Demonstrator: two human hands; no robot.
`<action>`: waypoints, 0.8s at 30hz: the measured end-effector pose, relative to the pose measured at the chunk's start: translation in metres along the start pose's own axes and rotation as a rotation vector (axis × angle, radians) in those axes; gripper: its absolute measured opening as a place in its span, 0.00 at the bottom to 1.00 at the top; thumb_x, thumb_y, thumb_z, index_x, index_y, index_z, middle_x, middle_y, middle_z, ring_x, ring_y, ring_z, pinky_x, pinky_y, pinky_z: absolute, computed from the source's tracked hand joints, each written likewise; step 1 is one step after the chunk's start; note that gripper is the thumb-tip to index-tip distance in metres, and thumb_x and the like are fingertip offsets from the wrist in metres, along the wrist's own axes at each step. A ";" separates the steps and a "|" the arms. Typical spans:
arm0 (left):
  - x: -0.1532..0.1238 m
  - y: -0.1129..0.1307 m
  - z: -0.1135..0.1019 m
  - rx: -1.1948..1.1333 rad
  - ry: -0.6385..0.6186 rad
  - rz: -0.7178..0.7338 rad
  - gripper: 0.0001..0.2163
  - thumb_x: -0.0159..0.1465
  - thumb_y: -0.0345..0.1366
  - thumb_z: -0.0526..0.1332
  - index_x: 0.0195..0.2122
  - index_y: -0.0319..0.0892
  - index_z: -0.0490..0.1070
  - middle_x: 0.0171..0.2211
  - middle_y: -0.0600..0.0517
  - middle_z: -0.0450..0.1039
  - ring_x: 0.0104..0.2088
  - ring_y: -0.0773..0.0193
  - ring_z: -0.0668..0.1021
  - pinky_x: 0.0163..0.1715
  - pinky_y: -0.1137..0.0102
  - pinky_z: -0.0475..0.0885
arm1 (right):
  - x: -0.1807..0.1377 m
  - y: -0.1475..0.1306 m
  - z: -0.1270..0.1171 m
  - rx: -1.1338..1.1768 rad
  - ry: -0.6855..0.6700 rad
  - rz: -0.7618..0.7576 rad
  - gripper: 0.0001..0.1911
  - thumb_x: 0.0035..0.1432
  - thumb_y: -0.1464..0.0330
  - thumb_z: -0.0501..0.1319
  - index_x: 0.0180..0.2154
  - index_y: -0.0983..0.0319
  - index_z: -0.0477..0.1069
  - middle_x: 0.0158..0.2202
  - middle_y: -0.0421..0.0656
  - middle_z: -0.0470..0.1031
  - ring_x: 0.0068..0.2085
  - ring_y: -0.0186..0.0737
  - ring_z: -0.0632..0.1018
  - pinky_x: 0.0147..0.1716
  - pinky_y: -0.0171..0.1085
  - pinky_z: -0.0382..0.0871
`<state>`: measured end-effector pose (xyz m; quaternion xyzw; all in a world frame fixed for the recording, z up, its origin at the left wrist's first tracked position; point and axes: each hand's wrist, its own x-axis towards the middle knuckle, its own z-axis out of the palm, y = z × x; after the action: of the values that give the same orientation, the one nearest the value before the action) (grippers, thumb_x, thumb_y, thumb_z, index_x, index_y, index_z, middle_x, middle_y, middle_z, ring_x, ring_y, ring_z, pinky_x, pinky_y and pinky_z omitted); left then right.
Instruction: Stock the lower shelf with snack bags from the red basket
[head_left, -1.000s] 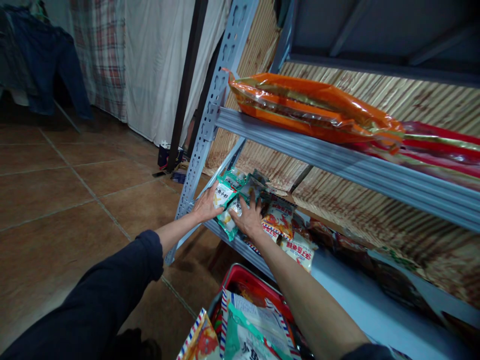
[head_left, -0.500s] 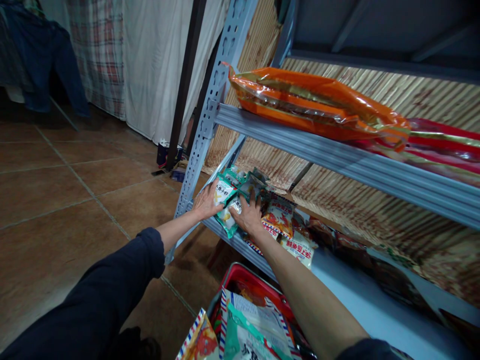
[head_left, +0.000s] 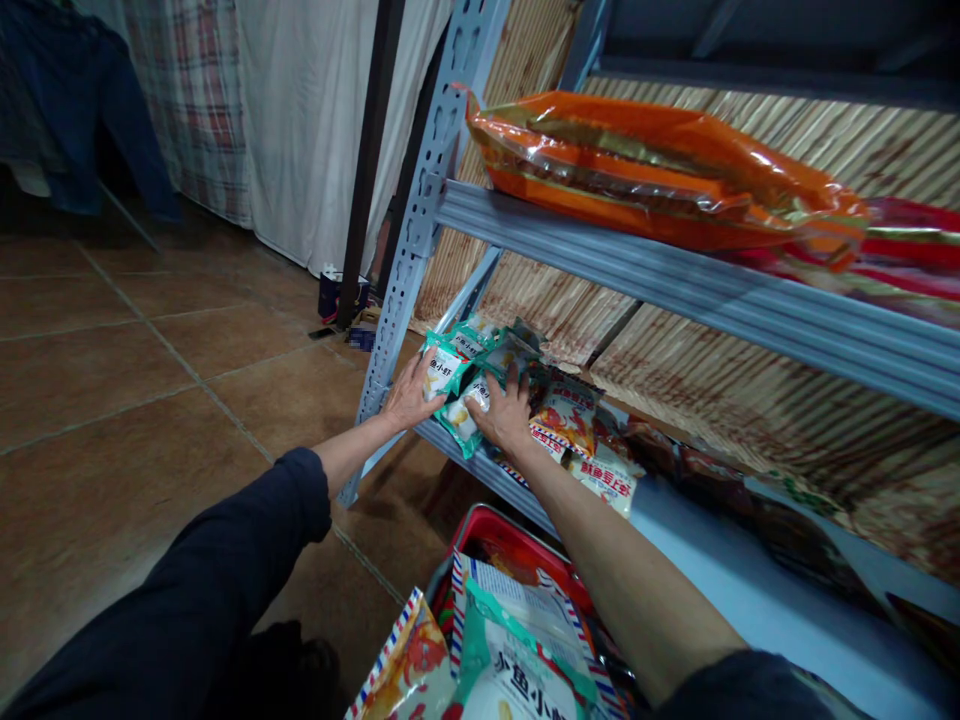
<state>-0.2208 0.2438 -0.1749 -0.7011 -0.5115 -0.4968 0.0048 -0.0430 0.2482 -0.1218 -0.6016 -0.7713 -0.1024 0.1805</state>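
Observation:
Green-and-white snack bags (head_left: 442, 368) lie in a pile at the left end of the lower shelf. My left hand (head_left: 411, 392) rests against the left side of this pile, fingers stretched out beside the metal post. On the pile's right side, my right hand (head_left: 507, 412) lies with its fingers spread over another green snack bag (head_left: 463, 420). Neither hand is wrapped around a bag. Just right of my right hand sit orange-and-white snack bags (head_left: 567, 412), partly covered by my wrist.
Below the shelf stands a red basket (head_left: 480, 518) filled with more snack bags. A large orange package (head_left: 660, 170) lies on the upper shelf beam (head_left: 600, 235). The perforated metal post (head_left: 420, 230) rises at the left. Further left are tiled floor (head_left: 150, 380) and hanging curtains (head_left: 300, 130).
The view has shifted slightly, so the shelf sits a bit higher and further right. Both hands stay on the green bags, with little visible movement against them.

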 end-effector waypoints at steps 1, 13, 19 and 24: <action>0.001 -0.001 -0.001 0.012 0.002 0.031 0.40 0.53 0.40 0.59 0.62 0.41 0.37 0.59 0.41 0.49 0.58 0.53 0.56 0.55 0.59 0.55 | 0.000 0.000 0.000 0.000 0.001 -0.003 0.31 0.54 0.53 0.51 0.57 0.56 0.54 0.63 0.47 0.38 0.61 0.61 0.42 0.50 0.57 0.54; 0.011 0.002 -0.002 0.080 0.050 0.091 0.42 0.52 0.43 0.61 0.62 0.38 0.35 0.60 0.40 0.48 0.59 0.53 0.55 0.55 0.58 0.53 | -0.002 0.000 0.001 0.024 -0.005 0.009 0.31 0.54 0.53 0.51 0.57 0.56 0.54 0.64 0.48 0.36 0.62 0.59 0.41 0.51 0.57 0.53; 0.000 -0.008 0.006 0.101 0.061 0.035 0.44 0.51 0.49 0.61 0.62 0.39 0.36 0.61 0.37 0.41 0.60 0.48 0.51 0.54 0.54 0.53 | -0.002 0.000 0.004 0.034 0.027 0.015 0.31 0.53 0.53 0.51 0.58 0.55 0.53 0.64 0.47 0.36 0.61 0.61 0.41 0.50 0.57 0.53; -0.010 -0.010 0.006 0.076 0.086 0.073 0.40 0.55 0.49 0.57 0.62 0.39 0.35 0.61 0.37 0.39 0.61 0.49 0.48 0.55 0.55 0.51 | -0.002 0.001 0.005 0.040 0.027 0.003 0.31 0.53 0.53 0.51 0.57 0.55 0.54 0.64 0.48 0.35 0.61 0.64 0.41 0.50 0.58 0.53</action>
<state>-0.2236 0.2442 -0.1895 -0.6966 -0.5036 -0.5060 0.0714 -0.0420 0.2484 -0.1275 -0.5975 -0.7699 -0.0950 0.2031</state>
